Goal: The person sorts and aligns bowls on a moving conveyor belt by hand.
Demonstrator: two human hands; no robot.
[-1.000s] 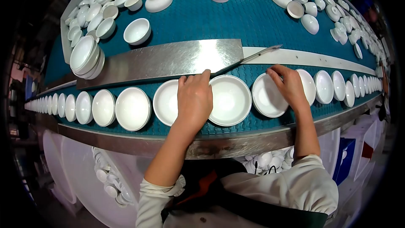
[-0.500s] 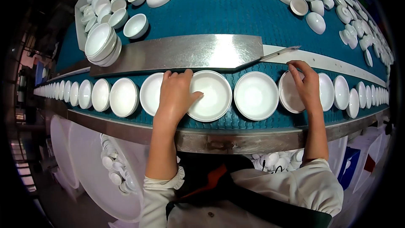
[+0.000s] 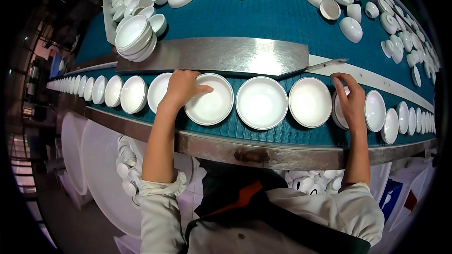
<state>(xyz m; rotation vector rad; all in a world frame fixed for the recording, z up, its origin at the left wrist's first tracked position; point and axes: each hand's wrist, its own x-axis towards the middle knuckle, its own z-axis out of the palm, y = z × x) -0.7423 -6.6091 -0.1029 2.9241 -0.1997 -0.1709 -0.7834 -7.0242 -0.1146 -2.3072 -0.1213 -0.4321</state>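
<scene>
White bowls stand in a long row on the near green belt. My left hand has its thumb inside one bowl, with the other fingers at that bowl's far left edge, beside another bowl. Two bowls, one in the middle and one right of it, lie between my hands. Over the left-hand rim of the row's right part, my right hand touches a bowl that it partly covers, its thumb and forefinger spread at the top.
Behind the row runs a metal plate with a stack of bowls at its left end. Many loose bowls lie on the far belt. A metal rail edges the near side. Below are a large white tub and a blue box.
My left hand has moved left along the row with the bowls near it. My right hand has shifted right to another bowl. The stack and plate appear further right in view.
</scene>
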